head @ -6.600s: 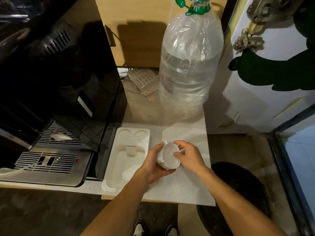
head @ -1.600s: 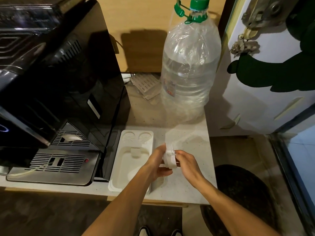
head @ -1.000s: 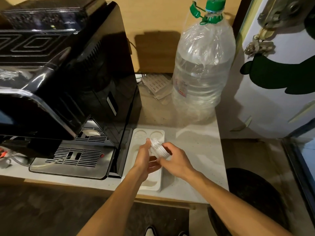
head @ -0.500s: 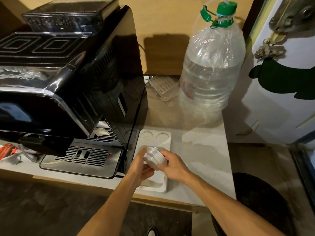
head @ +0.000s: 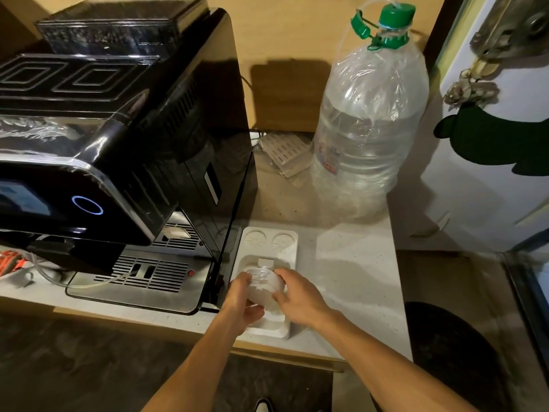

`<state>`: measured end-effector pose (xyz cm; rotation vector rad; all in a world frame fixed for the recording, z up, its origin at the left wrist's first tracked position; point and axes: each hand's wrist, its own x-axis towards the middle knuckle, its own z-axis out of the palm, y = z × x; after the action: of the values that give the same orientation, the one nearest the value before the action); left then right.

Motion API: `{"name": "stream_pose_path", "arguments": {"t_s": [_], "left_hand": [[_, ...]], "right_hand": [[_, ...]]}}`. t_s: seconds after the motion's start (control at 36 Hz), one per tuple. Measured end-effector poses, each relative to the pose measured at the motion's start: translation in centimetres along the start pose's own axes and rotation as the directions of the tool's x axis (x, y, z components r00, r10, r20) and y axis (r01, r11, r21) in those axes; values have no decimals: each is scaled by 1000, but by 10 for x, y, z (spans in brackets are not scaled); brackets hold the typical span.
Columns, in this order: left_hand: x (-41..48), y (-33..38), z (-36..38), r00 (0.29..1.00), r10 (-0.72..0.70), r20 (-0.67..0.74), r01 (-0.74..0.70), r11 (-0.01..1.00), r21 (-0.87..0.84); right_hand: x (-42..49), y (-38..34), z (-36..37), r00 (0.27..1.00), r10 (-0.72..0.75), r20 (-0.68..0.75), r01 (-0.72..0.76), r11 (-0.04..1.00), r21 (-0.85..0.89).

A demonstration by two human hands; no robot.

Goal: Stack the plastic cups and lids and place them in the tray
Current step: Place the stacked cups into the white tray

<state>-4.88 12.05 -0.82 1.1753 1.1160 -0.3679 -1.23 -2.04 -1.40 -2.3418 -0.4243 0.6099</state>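
Observation:
A stack of clear plastic cups and lids [head: 265, 285] lies on its side between my two hands, low over the big compartment of the white tray [head: 292, 251]. My left hand [head: 242, 301] grips the stack from the left and below. My right hand [head: 297, 295] holds it from the right, fingers curled over its top. The tray sits on the pale counter beside the black coffee machine. Its two round recesses at the far end hold nothing. Whether the stack touches the tray floor is hidden by my hands.
The black coffee machine [head: 124, 138] with its steel drip grille [head: 148, 272] stands tight against the tray's left side. A large water bottle with a green cap [head: 368, 120] stands behind on the counter [head: 350, 281]. A dark bin [head: 451, 352] stands on the floor at the right.
Both hands have carried the stack from the counter on the right leftward over the tray and lowered it into the big compartment. My view has swung left and up, showing more of the machine.

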Motion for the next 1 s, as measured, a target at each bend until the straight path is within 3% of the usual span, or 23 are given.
{"name": "stream_pose_path", "arguments": {"t_s": [0.25,0.42,0.72,1.0], "left_hand": [[0,1,5,1000,4,-16,-4,1000,3],[-2,1,7,996,-24,-82,27,999,35],[1,1,9,990,-10,-144,39,979,199],[1,1,12,987,29,-159,11,970,244]], "right_hand": [[10,-1,-3,996,-84,-22,74,956,-285],[12,-5,-4,996,-52,-69,30,959,-280],[21,-8,-2,999,-40,-11,33,917,-398],[28,-12,-5,998,21,51,5,890,-456]]}}
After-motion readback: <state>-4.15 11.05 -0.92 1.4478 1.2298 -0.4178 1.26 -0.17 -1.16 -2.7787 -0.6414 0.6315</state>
